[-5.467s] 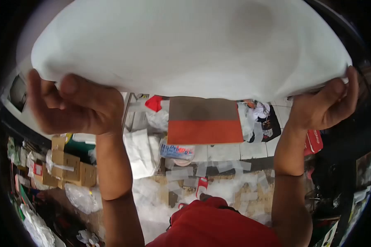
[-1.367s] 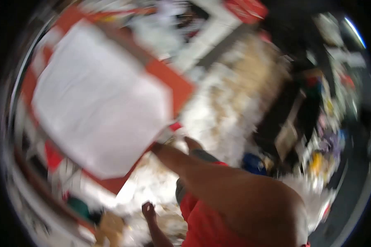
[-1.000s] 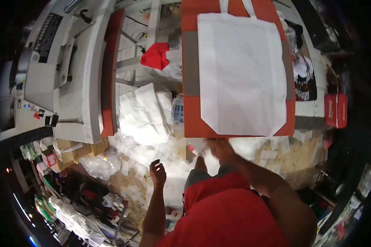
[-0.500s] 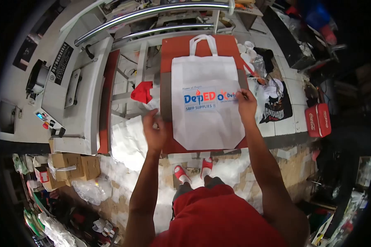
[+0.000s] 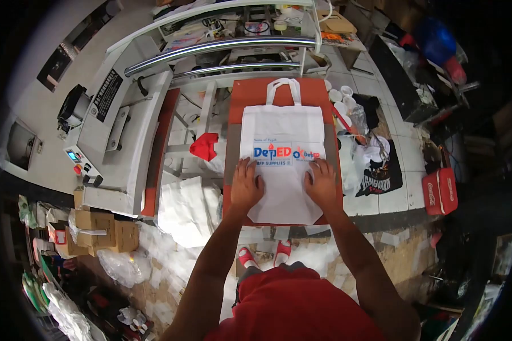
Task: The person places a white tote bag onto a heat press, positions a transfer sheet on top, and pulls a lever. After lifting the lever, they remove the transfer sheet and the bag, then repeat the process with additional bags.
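Note:
A white tote bag lies flat on the red pad, its two handles pointing away from me. Blue and red lettering reading "DepED" and "SBFP SUPPLIES" shows across the bag's middle, with a thin rectangular outline around it. My left hand rests palm down on the bag's left side, fingers stretched out beside the lettering. On the other side, my right hand also lies on the bag, its fingertips near the small print at the right. Neither hand grips anything.
Left of the pad stands a press machine with a control box. A chrome bar crosses behind the pad. White bags lie low at the left, near a red cloth. A red cooler sits at the right.
My left hand has come from beside the pad onto the bag. My right hand has shifted left and nearer from the print's right edge and now lies flat. The view has tilted up.

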A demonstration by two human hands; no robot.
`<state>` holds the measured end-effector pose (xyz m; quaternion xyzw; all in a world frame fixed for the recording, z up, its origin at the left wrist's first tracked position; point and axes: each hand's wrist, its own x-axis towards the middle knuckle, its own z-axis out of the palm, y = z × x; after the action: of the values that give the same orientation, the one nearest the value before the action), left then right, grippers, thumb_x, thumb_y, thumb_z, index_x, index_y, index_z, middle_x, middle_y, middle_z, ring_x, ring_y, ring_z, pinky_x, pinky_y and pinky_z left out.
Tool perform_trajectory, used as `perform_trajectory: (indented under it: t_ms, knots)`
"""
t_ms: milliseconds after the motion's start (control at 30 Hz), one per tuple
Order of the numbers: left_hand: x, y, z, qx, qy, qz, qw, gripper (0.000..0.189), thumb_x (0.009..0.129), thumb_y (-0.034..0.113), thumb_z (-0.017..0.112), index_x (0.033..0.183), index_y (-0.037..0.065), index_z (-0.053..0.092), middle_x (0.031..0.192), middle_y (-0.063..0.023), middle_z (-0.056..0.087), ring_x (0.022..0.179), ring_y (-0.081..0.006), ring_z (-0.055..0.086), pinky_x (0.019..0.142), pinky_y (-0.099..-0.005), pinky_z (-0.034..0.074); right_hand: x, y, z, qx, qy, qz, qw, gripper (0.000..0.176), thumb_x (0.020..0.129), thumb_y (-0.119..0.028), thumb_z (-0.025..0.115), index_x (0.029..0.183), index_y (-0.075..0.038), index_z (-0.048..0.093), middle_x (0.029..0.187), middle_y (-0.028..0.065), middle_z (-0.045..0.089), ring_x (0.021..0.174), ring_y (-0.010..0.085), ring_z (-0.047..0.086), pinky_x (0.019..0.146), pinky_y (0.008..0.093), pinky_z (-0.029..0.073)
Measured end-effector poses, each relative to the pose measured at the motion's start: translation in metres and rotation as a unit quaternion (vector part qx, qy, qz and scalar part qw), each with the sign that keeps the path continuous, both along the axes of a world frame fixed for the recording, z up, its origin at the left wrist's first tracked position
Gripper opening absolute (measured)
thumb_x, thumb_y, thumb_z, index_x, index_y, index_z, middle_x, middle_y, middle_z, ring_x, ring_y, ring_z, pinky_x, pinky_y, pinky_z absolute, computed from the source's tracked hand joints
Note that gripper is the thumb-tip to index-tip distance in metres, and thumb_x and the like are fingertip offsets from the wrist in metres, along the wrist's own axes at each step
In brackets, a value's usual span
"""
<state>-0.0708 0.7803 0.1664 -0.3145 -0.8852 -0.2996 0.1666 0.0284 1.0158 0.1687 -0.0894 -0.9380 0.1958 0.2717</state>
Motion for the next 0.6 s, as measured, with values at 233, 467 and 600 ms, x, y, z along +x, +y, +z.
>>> perform_trajectory:
  t_ms: [233, 467, 600]
  knots:
    - [-0.002, -0.002, -0.010, 0.015, 0.021, 0.006, 1.000, 0.049, 0.079, 0.011, 0.059, 0.125, -0.003, 0.049, 0.129, -0.0228, 0.048, 0.124, -0.0437, 0.044, 0.106, -0.0508, 0.036, 0.001, -0.001, -0.005, 0.011, -0.031, 0.000, 0.999, 0.035, 0.081, -0.018, 0.063, 0.113, -0.005, 0.063, 0.128, 0.0110, 0.053, 0.125, 0.0344, 0.042, 0.098, 0.0511, 0.037]
    - [-0.001, -0.001, -0.006, 0.020, -0.002, 0.003, 1.000, 0.049, 0.078, 0.011, 0.059, 0.123, -0.006, 0.050, 0.127, -0.0236, 0.049, 0.124, -0.0433, 0.044, 0.107, -0.0491, 0.036, 0.003, -0.001, -0.005, 0.005, -0.019, -0.013, 1.000, 0.036, 0.081, -0.019, 0.063, 0.114, -0.006, 0.062, 0.127, 0.0096, 0.054, 0.124, 0.0321, 0.045, 0.098, 0.0497, 0.037]
    - [0.000, -0.001, -0.004, 0.026, 0.010, -0.001, 1.000, 0.047, 0.077, 0.010, 0.059, 0.121, -0.006, 0.050, 0.126, -0.0240, 0.049, 0.123, -0.0432, 0.045, 0.105, -0.0491, 0.037, 0.003, 0.000, -0.009, 0.010, -0.006, -0.009, 1.000, 0.035, 0.081, -0.018, 0.064, 0.114, -0.006, 0.062, 0.127, 0.0089, 0.054, 0.123, 0.0325, 0.045, 0.098, 0.0497, 0.037]
